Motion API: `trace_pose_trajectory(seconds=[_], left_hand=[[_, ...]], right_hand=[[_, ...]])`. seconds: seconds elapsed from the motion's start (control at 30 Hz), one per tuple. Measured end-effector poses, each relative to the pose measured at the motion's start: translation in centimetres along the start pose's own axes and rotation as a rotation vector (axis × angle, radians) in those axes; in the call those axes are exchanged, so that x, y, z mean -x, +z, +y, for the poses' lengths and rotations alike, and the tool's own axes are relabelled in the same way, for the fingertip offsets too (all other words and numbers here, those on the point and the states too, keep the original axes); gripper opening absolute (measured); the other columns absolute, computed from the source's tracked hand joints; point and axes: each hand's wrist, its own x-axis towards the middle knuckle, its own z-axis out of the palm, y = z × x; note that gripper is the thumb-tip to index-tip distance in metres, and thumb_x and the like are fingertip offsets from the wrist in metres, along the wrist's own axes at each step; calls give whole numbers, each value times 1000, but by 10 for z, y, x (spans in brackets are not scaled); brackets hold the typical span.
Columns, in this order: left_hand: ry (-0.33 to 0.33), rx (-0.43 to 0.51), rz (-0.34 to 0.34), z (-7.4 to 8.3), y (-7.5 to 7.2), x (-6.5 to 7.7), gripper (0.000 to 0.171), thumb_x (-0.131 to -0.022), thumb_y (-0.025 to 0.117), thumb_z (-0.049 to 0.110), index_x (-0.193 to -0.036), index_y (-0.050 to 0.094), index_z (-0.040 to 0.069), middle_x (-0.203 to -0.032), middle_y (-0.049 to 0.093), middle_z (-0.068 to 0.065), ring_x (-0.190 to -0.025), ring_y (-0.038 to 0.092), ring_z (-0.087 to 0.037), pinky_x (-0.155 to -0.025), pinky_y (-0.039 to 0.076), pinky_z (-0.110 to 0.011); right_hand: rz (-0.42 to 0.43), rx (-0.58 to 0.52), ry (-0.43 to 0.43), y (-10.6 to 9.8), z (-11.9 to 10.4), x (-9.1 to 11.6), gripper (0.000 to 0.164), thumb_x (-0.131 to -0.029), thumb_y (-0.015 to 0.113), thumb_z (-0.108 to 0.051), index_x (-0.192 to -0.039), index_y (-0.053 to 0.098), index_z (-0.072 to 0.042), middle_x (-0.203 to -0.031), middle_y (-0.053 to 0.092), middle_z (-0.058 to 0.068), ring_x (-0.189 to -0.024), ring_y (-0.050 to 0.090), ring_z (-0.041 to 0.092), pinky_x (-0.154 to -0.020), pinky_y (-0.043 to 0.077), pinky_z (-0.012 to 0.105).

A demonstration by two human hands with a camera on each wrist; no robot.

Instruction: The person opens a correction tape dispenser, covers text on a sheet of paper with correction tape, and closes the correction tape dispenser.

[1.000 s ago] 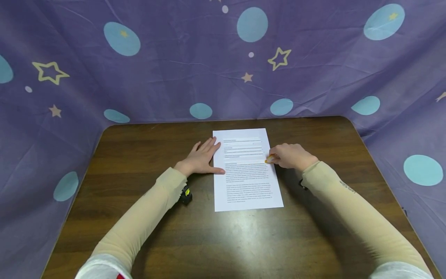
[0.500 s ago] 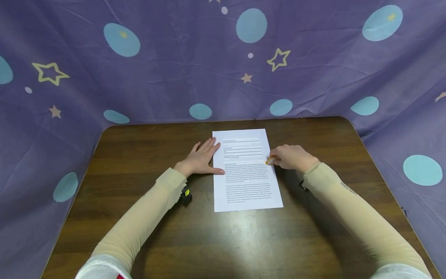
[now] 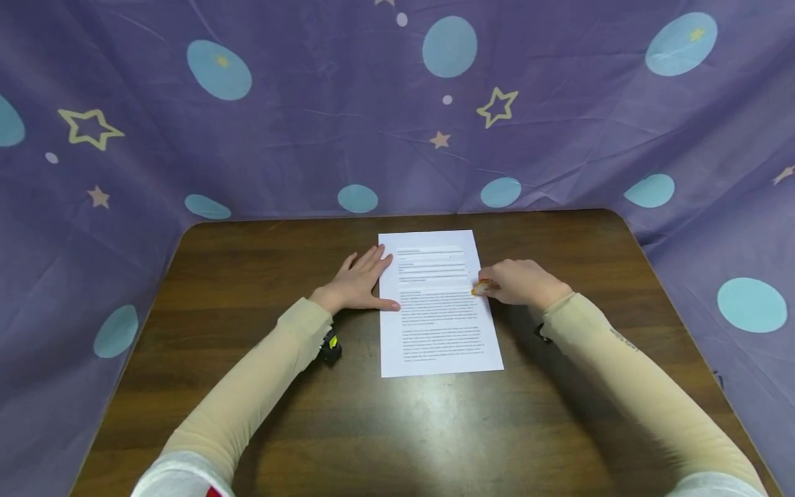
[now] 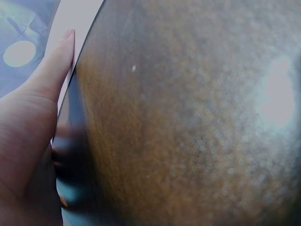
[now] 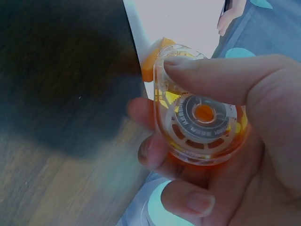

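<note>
A printed sheet of paper lies on the wooden table, with dense text lower down and brighter white bands among the lines of its upper half. My left hand rests on the sheet's left edge, fingers spread and straight; its thumb also shows over the paper in the left wrist view. In my right hand I grip a clear correction tape dispenser with an orange tip, thumb on its side and fingers curled beneath. That tip is at the sheet's right edge, near mid-height; whether it presses there I cannot tell.
The brown tabletop extends around the sheet, with a bright reflection in front. A purple patterned curtain hangs behind and beside the table. A small black device sits at my left wrist.
My right hand with the correction tape has shifted very slightly nearer to me along the sheet's right edge. My left hand has stayed in place on the paper.
</note>
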Motion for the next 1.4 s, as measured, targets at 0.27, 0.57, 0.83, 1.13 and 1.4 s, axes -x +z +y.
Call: trace_pose_trajectory(seconds=[0.27, 0.57, 0.83, 1.13, 1.4], left_hand=[[10, -11, -10, 7, -6, 8, 121, -85, 66, 78, -169, 7, 13, -175, -8, -10, -162, -7, -25, -127, -1, -57], [12, -27, 3, 14, -12, 12, 119, -86, 68, 74, -169, 10, 11, -175, -5, -12, -162, -4, -27, -127, 0, -58], [12, -27, 1, 11, -8, 9, 119, -86, 67, 76, -169, 10, 12, -175, -6, -11, -162, -5, -26, -127, 0, -56], [17, 8, -1, 1, -2, 2, 121, -84, 65, 79, -169, 5, 16, -175, -11, -8, -161, -10, -23, -126, -4, -56], [16, 13, -1, 0, -3, 2, 122, -84, 65, 80, -169, 6, 16, -175, -12, -7, -161, -10, -23, -126, -5, -56]], right_hand=[[22, 2, -48, 1, -12, -9, 12, -94, 77, -16, -89, 66, -15, -70, 55, -5, -65, 48, 14, -57, 43, 35], [16, -4, -101, 3, -31, -29, 15, -97, 76, -24, -88, 65, -18, -72, 56, -4, -66, 48, 13, -59, 45, 34], [35, 10, -146, 7, -45, -44, 17, -96, 77, -25, -86, 64, -18, -70, 55, -4, -65, 48, 13, -60, 49, 38], [35, 7, -154, 8, -55, -53, 10, -97, 76, -23, -93, 68, -18, -75, 62, -2, -68, 55, 15, -66, 54, 42], [20, 17, -146, 7, -62, -58, 14, -98, 75, -27, -92, 67, -18, -72, 59, -4, -66, 51, 13, -63, 50, 38]])
